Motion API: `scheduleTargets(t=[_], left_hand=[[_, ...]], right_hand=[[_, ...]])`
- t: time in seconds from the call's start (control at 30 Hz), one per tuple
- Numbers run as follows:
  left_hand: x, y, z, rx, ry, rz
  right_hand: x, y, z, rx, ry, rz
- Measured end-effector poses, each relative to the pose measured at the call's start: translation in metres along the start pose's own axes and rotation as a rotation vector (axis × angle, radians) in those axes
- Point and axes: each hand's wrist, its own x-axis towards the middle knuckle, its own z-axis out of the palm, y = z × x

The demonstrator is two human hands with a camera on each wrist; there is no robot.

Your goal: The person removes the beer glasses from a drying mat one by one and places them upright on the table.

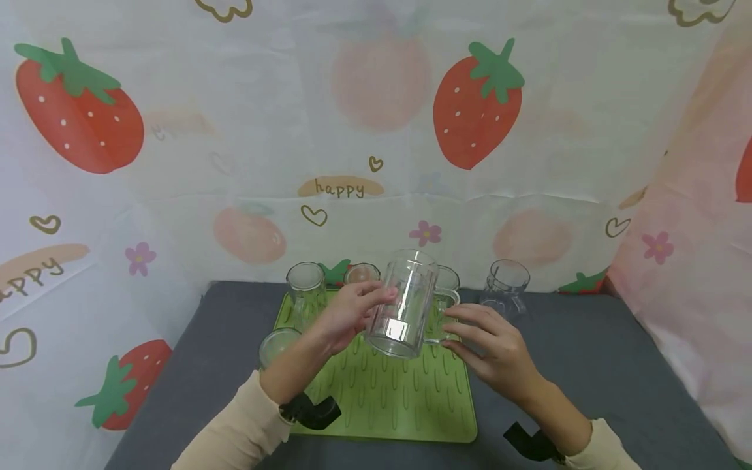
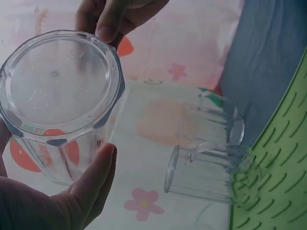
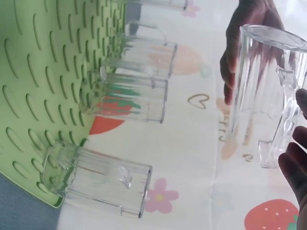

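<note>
A clear glass mug (image 1: 407,297) hangs in the air above the green ridged mat (image 1: 399,405), tilted with its base toward me. My left hand (image 1: 348,313) grips its body from the left side, thumb and fingers spread around the glass, as the left wrist view of the mug's base (image 2: 60,84) also shows. On the other side is the mug's handle (image 3: 288,105), facing my right hand (image 1: 496,349). The right fingers are loosely bent, with fingertips (image 3: 292,160) right at the handle and not wrapped round it.
Along the mat's back edge stand several more clear mugs, including one at the back left (image 1: 307,300). Another mug (image 1: 279,346) is at the mat's left edge, by my left forearm. One mug (image 1: 508,277) stands on the dark tablecloth (image 1: 564,365) at the back right. A printed curtain (image 1: 376,150) hangs behind.
</note>
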Motion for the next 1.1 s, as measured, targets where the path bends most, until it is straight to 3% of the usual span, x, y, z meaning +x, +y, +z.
scheduleTargets(t=[0.2, 0.5, 0.83, 1.0, 1.1], left_hand=[[-0.006, -0.005, 0.0, 0.002, 0.024, 0.056], [-0.019, -0.019, -0.001, 0.002, 0.02, 0.145], [-0.028, -0.039, 0.0, 0.047, 0.081, 0.226], [-0.029, -0.047, -0.001, 0.013, 0.061, 0.287], [-0.031, -0.051, -0.001, 0.001, 0.063, 0.3]], right_hand=[[-0.001, 0.003, 0.0, 0.032, 0.073, 0.081], [-0.009, 0.001, -0.001, 0.131, 0.043, 0.345], [-0.011, -0.006, 0.005, 0.42, 0.127, 0.633], [-0.012, -0.006, 0.006, 0.626, 0.098, 0.873], [-0.014, -0.004, 0.006, 0.769, 0.072, 0.965]])
